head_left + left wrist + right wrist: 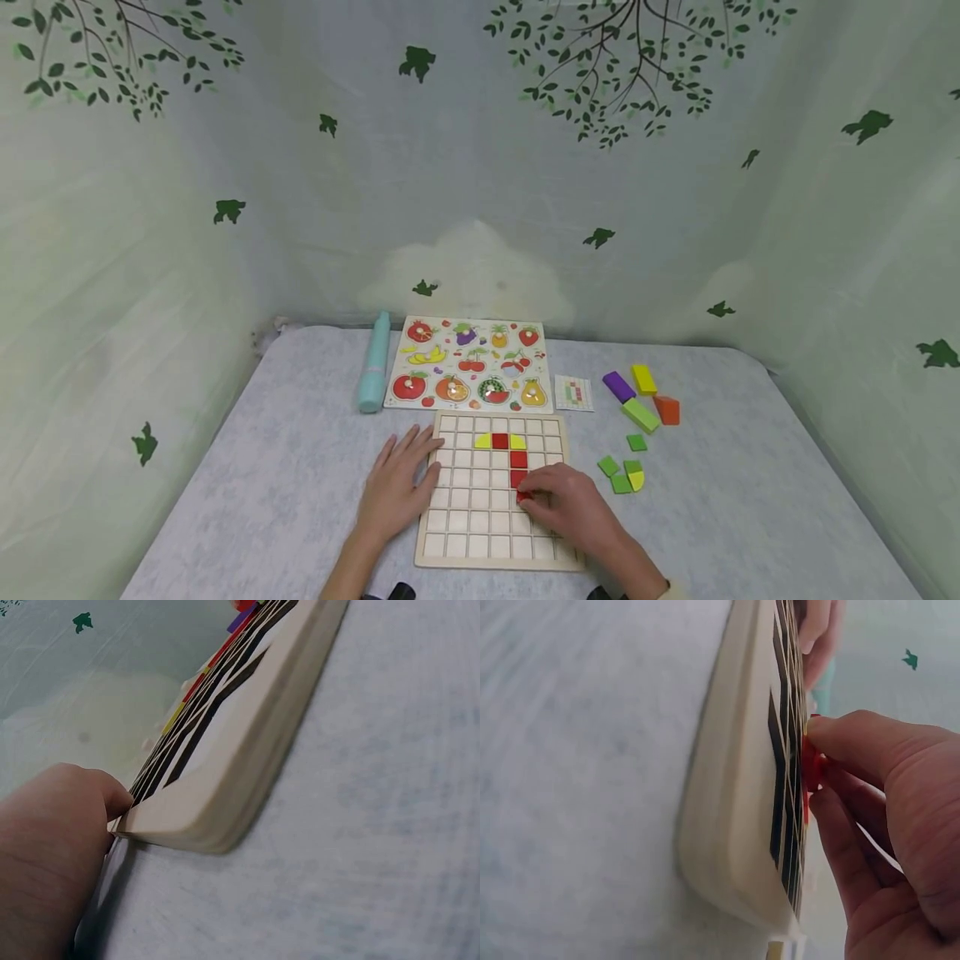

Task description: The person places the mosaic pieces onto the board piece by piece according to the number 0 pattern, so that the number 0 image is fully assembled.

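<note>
A wooden grid board [480, 533] lies on the table, with yellow and red tiles [501, 441] set in its upper cells. My right hand [572, 503] rests over the board's right side and pinches a small red tile [524, 497] at a cell below the red column; the right wrist view shows that red tile [811, 766] between my fingertips against the board [735, 825]. My left hand [397, 483] lies flat with straight fingers, touching the board's left edge. In the left wrist view a fingertip [112, 796] presses the board's corner [195, 825].
A fruit peg puzzle [468, 364] lies behind the board, a teal tube [373, 374] to its left, a small pattern card [573, 392] to its right. Loose purple, yellow, orange and green blocks [641, 400] and green tiles [621, 475] lie right of the board. Curtains surround the table.
</note>
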Available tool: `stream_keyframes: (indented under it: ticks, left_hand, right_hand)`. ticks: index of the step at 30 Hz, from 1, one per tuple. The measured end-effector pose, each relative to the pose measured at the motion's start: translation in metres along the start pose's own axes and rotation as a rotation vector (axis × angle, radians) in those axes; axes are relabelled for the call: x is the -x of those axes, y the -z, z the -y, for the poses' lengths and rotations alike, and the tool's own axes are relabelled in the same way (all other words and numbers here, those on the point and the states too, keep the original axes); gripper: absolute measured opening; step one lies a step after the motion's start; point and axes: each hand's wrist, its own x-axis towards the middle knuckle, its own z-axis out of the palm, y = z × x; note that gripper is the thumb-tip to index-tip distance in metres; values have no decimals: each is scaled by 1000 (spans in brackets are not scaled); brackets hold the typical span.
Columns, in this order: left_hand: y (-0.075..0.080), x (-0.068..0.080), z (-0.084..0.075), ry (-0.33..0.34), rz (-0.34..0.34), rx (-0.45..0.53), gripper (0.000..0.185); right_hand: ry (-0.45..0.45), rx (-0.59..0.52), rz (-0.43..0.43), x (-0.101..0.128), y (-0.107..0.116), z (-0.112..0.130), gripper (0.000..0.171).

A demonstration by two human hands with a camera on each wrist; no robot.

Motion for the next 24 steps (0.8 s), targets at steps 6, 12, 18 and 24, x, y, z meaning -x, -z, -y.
stream_keyframes:
  ticks: [6,12,18,24]
  left_hand:
    - [0,0,2,2,-4,5,37]
    - [-1,0,0,-5,-3,20,36]
    - [-2,-3,1,-4,0,10,36]
    - [-2,-4,3,9,3,1,37]
  right_hand:
    - [-9,-17,66,-3,-1,3,17]
    - [29,-11,68,1,-3,1,13]
    - [19,7,72,7,-3,0,20]
    - [-43,-3,44,12,1,-1,22]
